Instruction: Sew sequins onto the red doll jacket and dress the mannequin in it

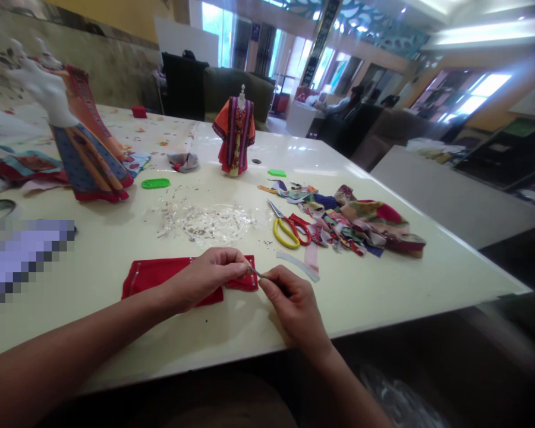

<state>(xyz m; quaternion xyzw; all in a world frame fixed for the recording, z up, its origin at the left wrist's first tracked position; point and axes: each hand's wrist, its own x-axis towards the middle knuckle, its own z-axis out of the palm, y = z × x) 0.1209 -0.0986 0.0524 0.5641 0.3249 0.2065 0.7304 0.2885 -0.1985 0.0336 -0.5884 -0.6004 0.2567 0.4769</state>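
Two hands, head view: both of yours sit close together over the near side of the white table (386,276), their fingertips almost meeting.

Left grip: your left hand (207,279) has its thumb and fingers pressed together, pinching the folded red cloth (149,282) near its right end.

Right grip: your right hand (294,306) pinches a slim metal tool (255,273) between thumb and fingertips; it is too small to tell exactly what kind.

Tool tip: it points left, at the pinched part of the cloth, just beside your left fingertips.

Red cloth: it lies flat on the tabletop, under your left hand, with a pale stitched line showing near its left end.

Just beyond your hands: a pale curved strip (296,266) lies beside yellow-and-red-handled scissors (289,229), and a heap of patterned fabric scraps (352,220) spreads to their right.

Farther along the table: a clear plastic sheet (207,223) holds scattered beads (191,226), with a green plastic piece (156,183) to its left and another (277,173) beyond it.

Far end: a miniature red robe (234,137) stands on a small form, and a larger patterned gown (91,160) stands on a white mannequin (42,86) at the left.

Background: a seated person (339,104) is at a white counter.
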